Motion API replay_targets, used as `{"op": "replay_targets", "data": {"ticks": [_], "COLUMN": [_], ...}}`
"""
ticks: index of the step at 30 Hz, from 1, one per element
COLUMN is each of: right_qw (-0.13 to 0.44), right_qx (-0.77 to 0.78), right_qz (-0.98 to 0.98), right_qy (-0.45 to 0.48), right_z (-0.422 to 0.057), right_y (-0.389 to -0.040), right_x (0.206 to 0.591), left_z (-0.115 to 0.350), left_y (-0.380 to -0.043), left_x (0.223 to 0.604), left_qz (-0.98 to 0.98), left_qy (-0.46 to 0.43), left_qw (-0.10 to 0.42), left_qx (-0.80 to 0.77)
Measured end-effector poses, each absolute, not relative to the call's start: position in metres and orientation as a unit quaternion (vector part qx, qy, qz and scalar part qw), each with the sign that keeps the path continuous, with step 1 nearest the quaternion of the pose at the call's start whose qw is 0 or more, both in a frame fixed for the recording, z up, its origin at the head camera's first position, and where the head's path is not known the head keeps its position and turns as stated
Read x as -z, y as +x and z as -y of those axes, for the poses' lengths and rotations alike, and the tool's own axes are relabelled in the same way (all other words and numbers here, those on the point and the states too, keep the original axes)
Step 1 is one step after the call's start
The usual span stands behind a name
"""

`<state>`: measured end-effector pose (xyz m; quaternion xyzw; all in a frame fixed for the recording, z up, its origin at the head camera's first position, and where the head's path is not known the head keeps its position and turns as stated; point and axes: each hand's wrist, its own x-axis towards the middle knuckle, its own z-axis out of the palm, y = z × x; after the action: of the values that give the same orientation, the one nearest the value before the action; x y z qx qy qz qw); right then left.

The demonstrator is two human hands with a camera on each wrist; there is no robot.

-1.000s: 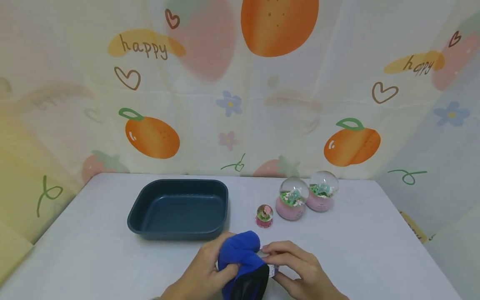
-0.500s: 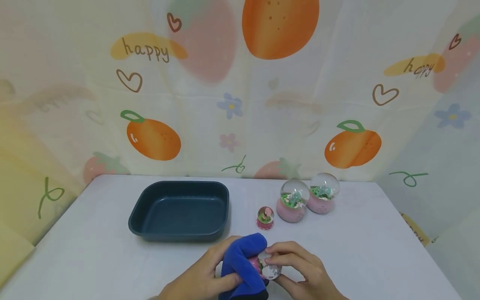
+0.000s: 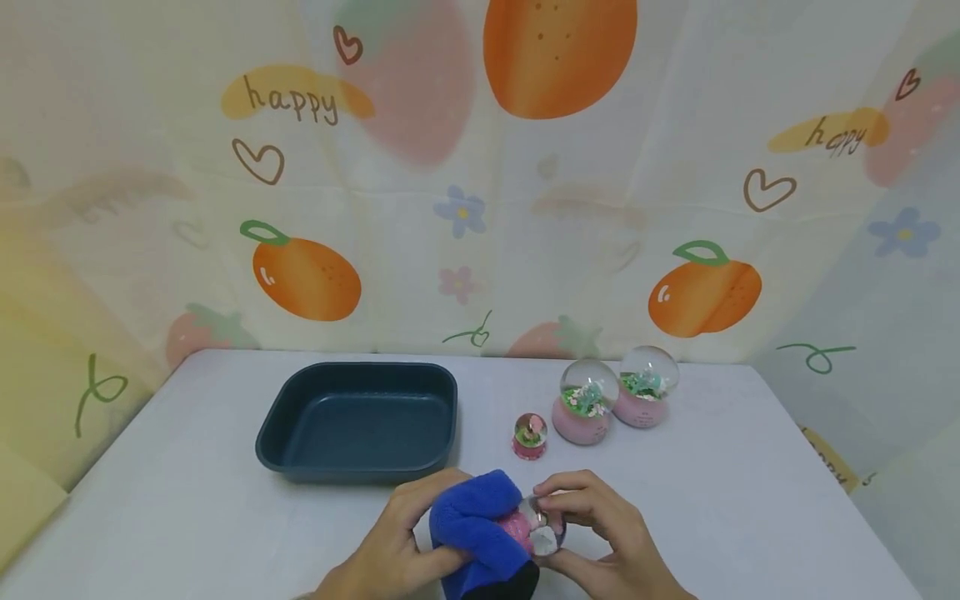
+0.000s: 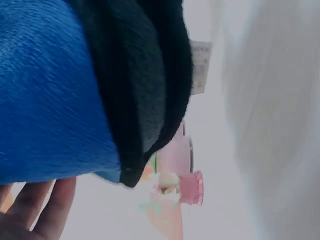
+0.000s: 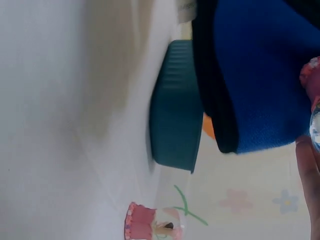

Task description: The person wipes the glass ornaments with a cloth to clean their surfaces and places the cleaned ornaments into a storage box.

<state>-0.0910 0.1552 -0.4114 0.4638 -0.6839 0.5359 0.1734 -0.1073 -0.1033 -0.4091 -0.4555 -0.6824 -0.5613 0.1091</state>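
In the head view, my left hand (image 3: pixel 408 533) grips a folded blue cloth (image 3: pixel 472 508) with a black border. The cloth wraps partly around the pink base of a small snow globe (image 3: pixel 516 528), which lies tilted with its clear dome to the right. Fingers and thumb of my right hand (image 3: pixel 603 529) pinch that dome. Blue cloth (image 4: pixel 50 100) fills much of the left wrist view, hiding the globe there. At the right edge of the right wrist view, the globe's pink base (image 5: pixel 313 85) shows against the cloth.
A dark teal rectangular dish (image 3: pixel 356 429) stands behind my left hand on the white table (image 3: pixel 750 500). Behind my right hand are another small pink-based snow globe (image 3: pixel 530 437) and two bigger ones, a nearer globe (image 3: pixel 583 404) and a farther globe (image 3: pixel 645 387). A printed fabric backdrop (image 3: pixel 405 250) hangs behind.
The small globe, mostly hidden by the cloth a second ago, now shows its dome and part of its base. The cloth has shifted and refolded in my left hand. Other objects stay put.
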Motion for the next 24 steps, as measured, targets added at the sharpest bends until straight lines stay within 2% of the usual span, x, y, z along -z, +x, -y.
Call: {"op": "replay_targets", "data": {"ticks": [6,13,17,24], "right_qw": [0.175,0.215,0.217,0.204], "right_qx": [-0.565,-0.545,-0.552,-0.556], "right_qz": [0.661,0.666,0.659,0.671], "right_qy": [0.461,0.462,0.463,0.447], "right_z": [-0.1542,-0.1527,-0.1511,-0.1529], "right_y": [-0.0911,-0.0893,-0.0892,-0.0917], "right_x": [0.4097,0.4104,0.4108,0.4098], "left_z": [0.1108,0.1123,0.1115,0.1104], "left_y": [-0.1021,-0.1054,-0.1054,-0.1047], "left_x": [0.4012,0.4025,0.4051,0.4085], "left_qz": [0.716,0.707,0.690,0.690], "left_qy": [-0.374,-0.344,-0.355,-0.385], "left_qw": [-0.075,-0.174,-0.179,-0.103], "left_qx": [0.584,0.593,0.605,0.604]}}
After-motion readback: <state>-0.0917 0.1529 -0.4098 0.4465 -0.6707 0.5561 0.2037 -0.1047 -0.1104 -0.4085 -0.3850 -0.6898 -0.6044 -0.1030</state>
